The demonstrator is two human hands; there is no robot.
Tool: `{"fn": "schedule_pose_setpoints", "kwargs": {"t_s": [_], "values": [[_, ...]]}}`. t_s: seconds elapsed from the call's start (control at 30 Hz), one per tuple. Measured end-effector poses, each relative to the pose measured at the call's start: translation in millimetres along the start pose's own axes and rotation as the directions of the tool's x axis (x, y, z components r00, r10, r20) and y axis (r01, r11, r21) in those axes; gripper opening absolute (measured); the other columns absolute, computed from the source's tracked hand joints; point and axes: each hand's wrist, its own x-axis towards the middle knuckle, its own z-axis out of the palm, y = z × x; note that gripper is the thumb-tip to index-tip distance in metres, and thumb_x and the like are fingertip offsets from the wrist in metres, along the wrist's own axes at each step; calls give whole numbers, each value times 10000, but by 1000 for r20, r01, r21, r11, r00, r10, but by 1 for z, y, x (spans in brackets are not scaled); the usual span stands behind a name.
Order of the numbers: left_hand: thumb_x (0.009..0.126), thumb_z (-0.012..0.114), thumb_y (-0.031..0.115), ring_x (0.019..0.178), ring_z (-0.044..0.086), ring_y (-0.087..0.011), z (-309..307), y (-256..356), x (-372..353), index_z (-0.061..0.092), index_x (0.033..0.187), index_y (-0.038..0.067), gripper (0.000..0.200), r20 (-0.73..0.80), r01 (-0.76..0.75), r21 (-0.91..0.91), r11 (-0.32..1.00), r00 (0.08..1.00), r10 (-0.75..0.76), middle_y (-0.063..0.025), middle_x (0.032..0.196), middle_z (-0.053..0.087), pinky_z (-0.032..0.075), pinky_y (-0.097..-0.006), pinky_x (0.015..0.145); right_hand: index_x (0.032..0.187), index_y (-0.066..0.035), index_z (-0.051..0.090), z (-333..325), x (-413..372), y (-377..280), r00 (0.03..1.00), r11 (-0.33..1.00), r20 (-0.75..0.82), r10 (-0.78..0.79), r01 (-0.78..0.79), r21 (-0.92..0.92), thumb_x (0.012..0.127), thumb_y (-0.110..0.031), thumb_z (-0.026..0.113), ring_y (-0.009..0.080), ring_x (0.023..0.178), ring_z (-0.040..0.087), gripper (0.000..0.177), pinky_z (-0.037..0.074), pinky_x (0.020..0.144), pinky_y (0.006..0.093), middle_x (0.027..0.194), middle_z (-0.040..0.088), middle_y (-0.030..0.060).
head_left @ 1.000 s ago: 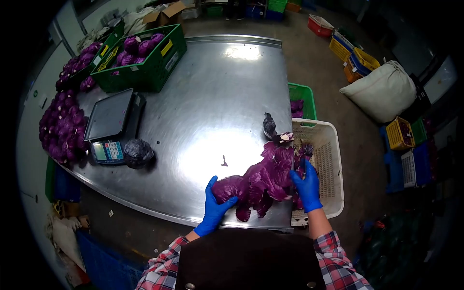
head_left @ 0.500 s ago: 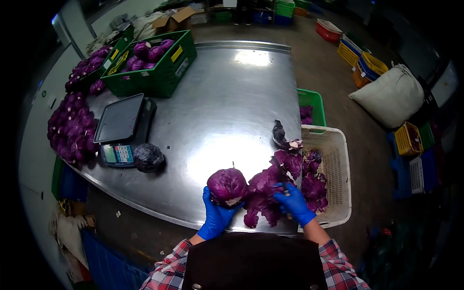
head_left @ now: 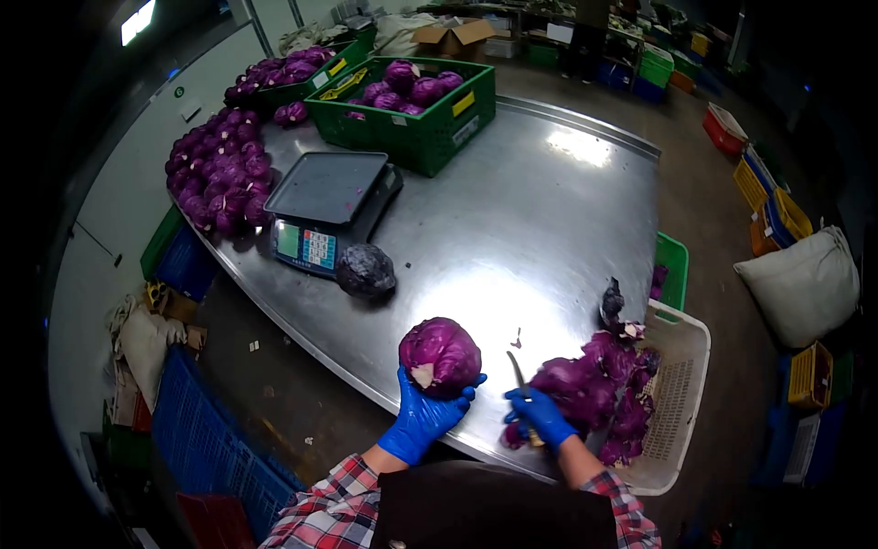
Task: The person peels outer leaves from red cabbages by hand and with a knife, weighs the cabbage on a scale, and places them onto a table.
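Fingers [head_left: 469,392] of blue-gloved left hand [head_left: 423,425]: cupped beneath round, glossy purple cabbage [head_left: 446,352], pale stem end [head_left: 422,376] facing leftward and back toward the wearer; no clear long axis. Fingers of blue-gloved right hand [head_left: 541,414]: wrapped around curved, slim-bladed knife [head_left: 518,373], blade pointing forward, just right of the cabbage, apart from it. Farther right: loose, crumpled purple leaves [head_left: 576,389], between that hand and white plastic crate [head_left: 681,403]. Underneath: silvery metal table [head_left: 512,224].

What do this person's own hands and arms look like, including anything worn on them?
The left hand and right hand wear plain blue gloves reaching about the wrist. The sleeves are checked in red, white and dark tones, ending short of the gloves, so some forearm shows. No cables or markings are visible.
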Motion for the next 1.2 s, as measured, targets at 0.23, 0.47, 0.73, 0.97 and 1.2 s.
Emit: {"fn": "schedule_pose_setpoints", "kwargs": {"t_s": [0.23,0.47,0.73,0.97,1.2], "values": [[790,425,680,680,538,-260,9,112,0,258,1380,-8,921,181,206,37,978,961,-209,-303,1163,499,498,-309,555,678,-155,451,-96,-25,-29,511,974,-845,-160,221,-50,854,-262,557,164,386,440,231,344,345,299,535,461,19],[831,549,505,1232,428,-276,81,268,27,292,1397,131,725,211,-452,347,822,892,401,-124,1350,421,356,-424,1049,919,-72,538,15,-45,-28,380,955,-911,-158,293,-44,862,-224,571,141,361,430,166,357,315,280,595,542,57],[608,847,243,1279,329,-310,113,392,88,274,1385,55,984,833,-295,552,-780,220,507,-171,1387,312,285,-391,1066,985,-47,558,96,3,-33,606,970,-762,-230,206,-130,883,-178,564,129,394,481,166,386,350,266,668,616,83],[635,825,320,1329,250,-370,104,356,60,224,1411,32,1024,824,-11,547,-837,184,536,-212,1422,264,217,-419,1097,1014,-75,605,118,3,-59,710,992,-694,-119,119,-49,896,-253,546,64,383,446,221,330,298,217,670,611,8],[653,791,433,1280,256,-425,6,250,33,277,1390,79,966,701,-9,586,-810,507,502,-237,1384,244,258,-486,1049,1021,-65,582,119,16,-50,797,992,-593,-117,119,-35,906,-216,527,81,401,462,197,343,314,230,651,584,30]]}}
